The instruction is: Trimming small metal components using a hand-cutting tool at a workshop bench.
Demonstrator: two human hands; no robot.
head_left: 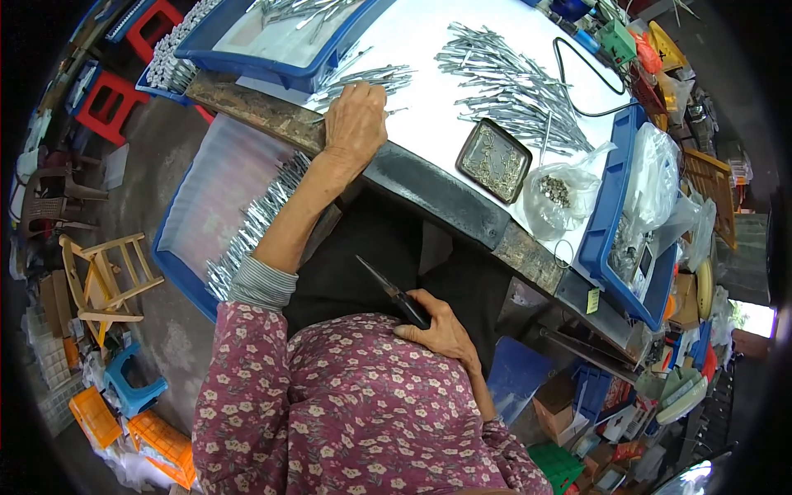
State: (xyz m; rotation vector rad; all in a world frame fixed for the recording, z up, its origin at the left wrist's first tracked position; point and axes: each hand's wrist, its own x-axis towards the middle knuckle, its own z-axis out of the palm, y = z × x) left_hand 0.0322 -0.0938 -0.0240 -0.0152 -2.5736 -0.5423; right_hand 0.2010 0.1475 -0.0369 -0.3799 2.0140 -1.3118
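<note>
— What lies by your left side?

— A blue tray (177,272) holds finished metal pieces (252,227) in rows, low beside my knee, so I can drop them in easily.

— And your left hand (355,124)?

— It rests on the white table's edge (429,107), fingers curled over a few loose metal pins (367,80) to gather them.

— Your right hand (437,326)?

— Closed around dark pliers (392,290) against my lap, jaws pointing up-left, kept ready.

— Beyond?

— A small metal dish (493,159) of tiny parts, within reach.
</note>
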